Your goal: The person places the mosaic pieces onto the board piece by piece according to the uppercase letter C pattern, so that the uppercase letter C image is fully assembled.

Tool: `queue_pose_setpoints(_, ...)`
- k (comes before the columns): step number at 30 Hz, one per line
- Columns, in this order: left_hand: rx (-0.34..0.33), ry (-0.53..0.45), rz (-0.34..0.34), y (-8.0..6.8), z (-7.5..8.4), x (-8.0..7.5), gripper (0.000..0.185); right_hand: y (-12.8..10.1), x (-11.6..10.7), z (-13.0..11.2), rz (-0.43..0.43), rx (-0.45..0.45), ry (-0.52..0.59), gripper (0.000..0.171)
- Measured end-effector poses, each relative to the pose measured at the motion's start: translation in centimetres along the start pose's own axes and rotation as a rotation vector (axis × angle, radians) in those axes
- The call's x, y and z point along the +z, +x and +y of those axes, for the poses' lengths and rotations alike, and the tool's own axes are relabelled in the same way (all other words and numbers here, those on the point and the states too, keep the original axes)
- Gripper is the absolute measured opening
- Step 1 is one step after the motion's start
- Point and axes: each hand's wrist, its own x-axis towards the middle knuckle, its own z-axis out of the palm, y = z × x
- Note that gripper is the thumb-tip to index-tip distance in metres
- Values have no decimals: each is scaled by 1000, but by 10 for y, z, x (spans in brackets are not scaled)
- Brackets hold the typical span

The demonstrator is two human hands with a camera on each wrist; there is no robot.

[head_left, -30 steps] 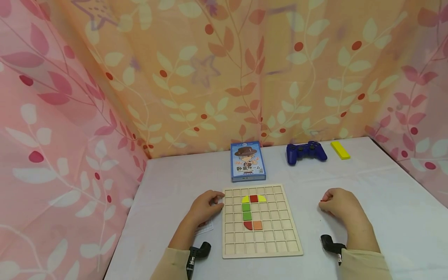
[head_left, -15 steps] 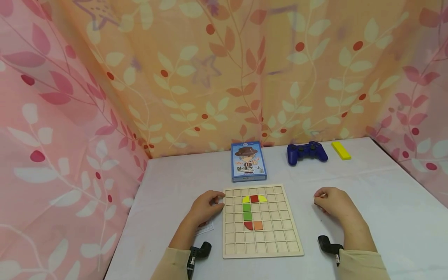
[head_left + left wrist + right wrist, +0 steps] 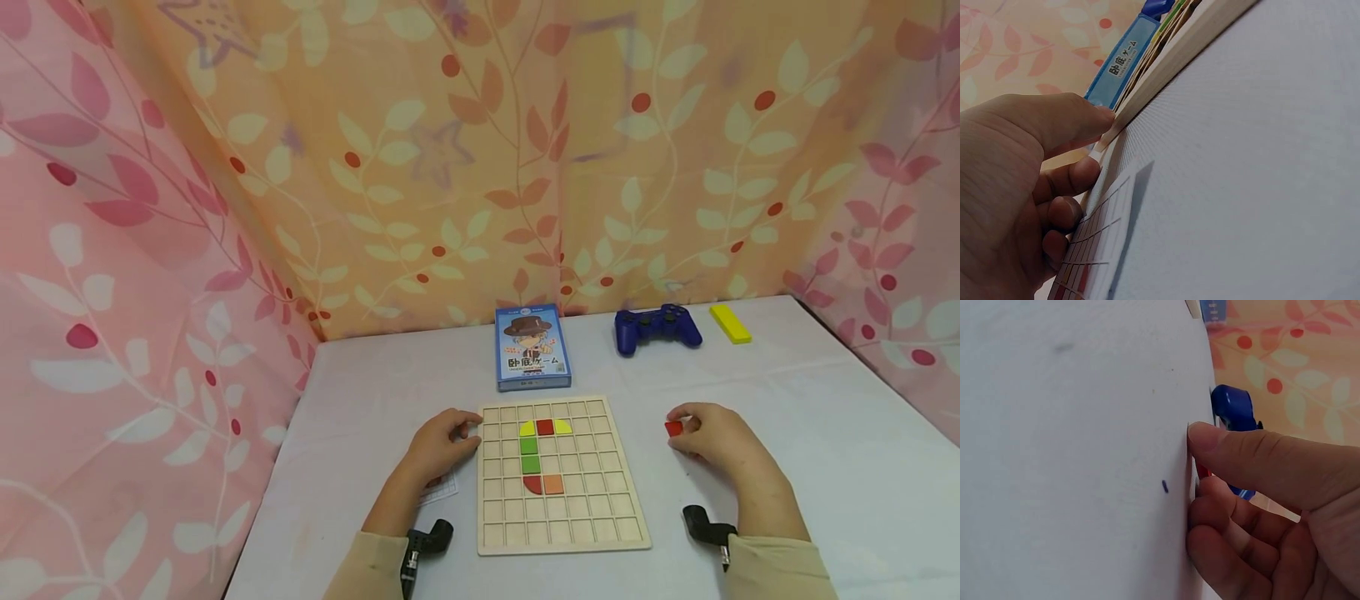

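A curtain [image 3: 480, 167] printed with leaves and berries hangs around three sides of my table [image 3: 825, 433], which is covered in white cloth.

In front of me lies a wooden grid board [image 3: 592, 500]. A few cells hold coloured tiles: a yellow, a red and another yellow in a row near the top, two green ones below them, then a dark red quarter-round and an orange square side by side.

Beyond the board, a blue card box [image 3: 532, 347] lies flat. To its right sit a blue gamepad [image 3: 657, 327] and, just beside that, a yellow block [image 3: 730, 322].

My left hand [image 3: 438, 446] rests at the board's left edge — fingers curled, the thumb and fingertips pressed against the rim near its upper corner. Under that hand lies a small gridded sheet [image 3: 1094, 250], partly hidden, with coloured squares on it.

My right hand [image 3: 712, 440] is on the cloth to the right of the board, well apart from it. Its fingers are curled and pinch a small red tile [image 3: 673, 428] between thumb and forefinger; the tile sticks out at the fingertips on the side facing the board. In the right wrist view only a sliver of red shows behind the thumb.
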Motion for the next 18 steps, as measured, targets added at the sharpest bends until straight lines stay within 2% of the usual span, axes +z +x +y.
queue_pose_setpoints(6, 5, 2, 2, 0, 1, -1, 31, 1, 0, 1, 17, -40, -31, 31)
queue_pose_setpoints(11, 4, 5, 0, 0, 1, -1, 31, 2, 0, 1, 57, -70, -66, 32)
queue_pose_setpoints(18, 5, 12, 1, 0, 0, 0, 31, -4, -8, -13, 171, -127, -83, 30)
